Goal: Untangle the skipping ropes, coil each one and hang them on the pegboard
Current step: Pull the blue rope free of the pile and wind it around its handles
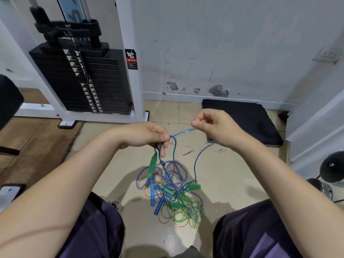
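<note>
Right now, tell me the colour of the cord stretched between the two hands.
Blue, a thin cord pulled from left hand to right hand; head view.

A single wide-angle view looks forward and down from the person's head, close above both bare forearms, the dark purple trousers (pixel 260 233) at the bottom edge and the beige tiled floor (pixel 115 164) between the knees. It faces a scuffed white wall (pixel 232 43), with a black stacked-plate weight machine (pixel 81 79) at upper left. Straight lines bow near the borders, probably lens distortion.
</note>
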`<state>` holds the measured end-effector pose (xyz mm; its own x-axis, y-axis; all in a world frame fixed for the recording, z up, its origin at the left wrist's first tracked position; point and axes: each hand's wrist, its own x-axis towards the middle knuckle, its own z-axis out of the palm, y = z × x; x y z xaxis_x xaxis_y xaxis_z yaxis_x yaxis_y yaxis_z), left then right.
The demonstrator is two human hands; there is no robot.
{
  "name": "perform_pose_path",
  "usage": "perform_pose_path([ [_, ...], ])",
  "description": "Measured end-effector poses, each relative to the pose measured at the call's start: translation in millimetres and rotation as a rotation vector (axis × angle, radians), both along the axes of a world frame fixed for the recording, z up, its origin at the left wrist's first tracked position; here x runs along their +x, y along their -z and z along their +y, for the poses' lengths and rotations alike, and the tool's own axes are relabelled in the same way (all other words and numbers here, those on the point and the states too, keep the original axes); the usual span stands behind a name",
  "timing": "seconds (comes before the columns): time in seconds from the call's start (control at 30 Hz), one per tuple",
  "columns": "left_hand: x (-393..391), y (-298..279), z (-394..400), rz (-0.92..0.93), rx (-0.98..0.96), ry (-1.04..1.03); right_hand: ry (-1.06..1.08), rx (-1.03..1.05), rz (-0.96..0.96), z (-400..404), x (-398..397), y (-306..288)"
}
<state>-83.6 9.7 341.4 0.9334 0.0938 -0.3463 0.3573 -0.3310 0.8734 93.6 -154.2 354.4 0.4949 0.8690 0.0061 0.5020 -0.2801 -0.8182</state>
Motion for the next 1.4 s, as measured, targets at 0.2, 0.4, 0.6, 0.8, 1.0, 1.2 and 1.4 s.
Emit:
perform_pose_path([
  [0.2,7.1,1.6,-10.4,-0.191,-0.179,-0.165,-0.130,0.071,0.296,3.0,-16.1,1.0],
  [0.4,9.3,3.8,-10.6,-0.152,-0.108,-0.154,-0.168,0.035,0.222,7.1,-19.9,8.4],
  [0.6,5.6,1.9,-8.7,-0.245,-0.229,-0.133,-0.144,0.037,0.215,3.1,-13.8,5.6],
  [0.8,7.1,3.2,-11.3,-0.259,-0.283,-0.136,-0.222,0.079,0.398,4.4,-24.1,7.0],
  [1.0,5.6,2.7,-11.5,-0.176,-0.249,-0.063,-0.229,-0.078,0.075,5.2,-22.5,-0.4],
  [1.2,5.3,2.8,-11.1,-0.062,-0.153,-0.011,-0.041,0.041,-0.105,4.8,-17.3,-6.7],
  [1.4,2.5,5.9,-8.9,0.015,-0.133,0.012,-0.042,0.102,0.299,2.7,-20.3,-6.6],
])
